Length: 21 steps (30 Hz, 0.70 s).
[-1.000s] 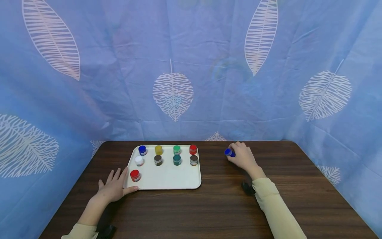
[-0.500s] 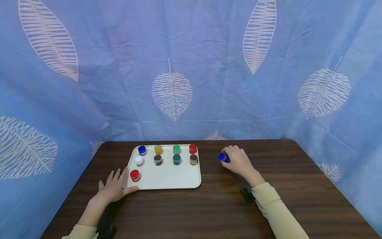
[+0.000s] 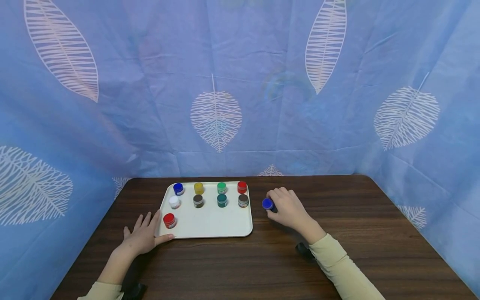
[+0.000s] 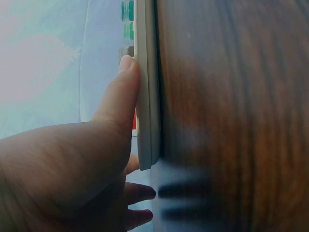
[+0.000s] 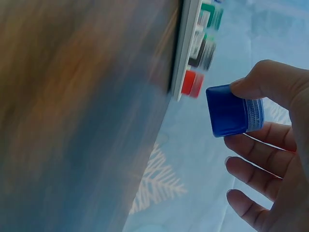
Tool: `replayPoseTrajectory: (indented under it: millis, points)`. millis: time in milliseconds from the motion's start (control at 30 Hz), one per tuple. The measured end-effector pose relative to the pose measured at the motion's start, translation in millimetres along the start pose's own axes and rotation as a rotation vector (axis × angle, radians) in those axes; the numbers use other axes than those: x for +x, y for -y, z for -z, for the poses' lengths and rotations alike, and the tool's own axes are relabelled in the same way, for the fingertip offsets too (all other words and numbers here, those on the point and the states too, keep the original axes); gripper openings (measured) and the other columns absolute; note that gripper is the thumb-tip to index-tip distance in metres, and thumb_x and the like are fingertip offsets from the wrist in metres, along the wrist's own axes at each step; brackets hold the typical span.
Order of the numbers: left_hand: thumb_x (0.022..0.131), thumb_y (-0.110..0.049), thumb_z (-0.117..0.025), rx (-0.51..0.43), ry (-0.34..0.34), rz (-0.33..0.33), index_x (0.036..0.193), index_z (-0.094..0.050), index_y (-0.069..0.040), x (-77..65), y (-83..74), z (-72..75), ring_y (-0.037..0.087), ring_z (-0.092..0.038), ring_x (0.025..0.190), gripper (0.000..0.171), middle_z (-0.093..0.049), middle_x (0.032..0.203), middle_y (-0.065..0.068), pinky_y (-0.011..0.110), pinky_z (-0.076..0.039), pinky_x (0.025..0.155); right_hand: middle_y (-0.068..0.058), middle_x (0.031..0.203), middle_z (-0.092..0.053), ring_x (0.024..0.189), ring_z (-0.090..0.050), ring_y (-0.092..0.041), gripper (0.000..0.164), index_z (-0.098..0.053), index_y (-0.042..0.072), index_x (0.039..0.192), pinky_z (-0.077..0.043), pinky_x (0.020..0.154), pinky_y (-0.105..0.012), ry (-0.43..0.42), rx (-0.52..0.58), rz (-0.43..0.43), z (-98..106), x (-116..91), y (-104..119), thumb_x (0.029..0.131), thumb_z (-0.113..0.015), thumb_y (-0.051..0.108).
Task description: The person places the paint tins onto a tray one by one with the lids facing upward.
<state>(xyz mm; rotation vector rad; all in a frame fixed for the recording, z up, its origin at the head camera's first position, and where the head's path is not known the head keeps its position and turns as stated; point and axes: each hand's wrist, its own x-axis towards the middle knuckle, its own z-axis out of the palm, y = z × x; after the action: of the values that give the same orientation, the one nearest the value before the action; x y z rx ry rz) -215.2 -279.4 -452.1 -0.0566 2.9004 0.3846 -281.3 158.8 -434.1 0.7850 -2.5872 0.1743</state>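
Note:
My right hand point(image 3: 288, 208) pinches a small blue paint jar point(image 5: 229, 111) between thumb and fingers, with its blue lid point(image 3: 267, 203) facing up and left. In the right wrist view the jar is off the table, beyond the tray's edge. To the left, my left hand point(image 3: 139, 239) lies with spread fingers at the front left corner of the white tray point(image 3: 213, 223), its thumb point(image 4: 120, 89) along the front rim. Nearest that hand on the tray stands a red-lidded jar point(image 3: 169, 221).
Two rows of small paint jars stand at the back of the tray, among them a white jar point(image 3: 174, 202), a yellow jar point(image 3: 198, 188) and a dark green jar point(image 3: 222, 200). The dark wooden table point(image 3: 240, 266) meets a blue leaf-print cloth point(image 3: 277, 125) behind.
My right hand has carried the blue jar leftward and slightly nearer to me, toward the tray's right side. The left hand and tray stay put.

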Motion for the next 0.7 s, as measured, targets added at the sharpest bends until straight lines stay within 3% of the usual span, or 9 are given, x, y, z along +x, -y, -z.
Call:
replayPoseTrajectory:
  millis: [700]
  points:
    - [0.075, -0.08, -0.056, -0.005, 0.009, 0.026, 0.154, -0.019, -0.001, 1.7, 1.0, -3.7, 0.06, -0.01, 0.141, 0.118, -0.019, 0.153, 0.038, 0.083, -0.005, 0.102, 0.003, 0.099, -0.069, 0.093, -0.056, -0.016, 0.038, -0.067, 0.014, 0.108, -0.045, 0.077, -0.033, 0.05, 0.048, 0.13, -10, 17, 54, 0.078, -0.079, 0.034]
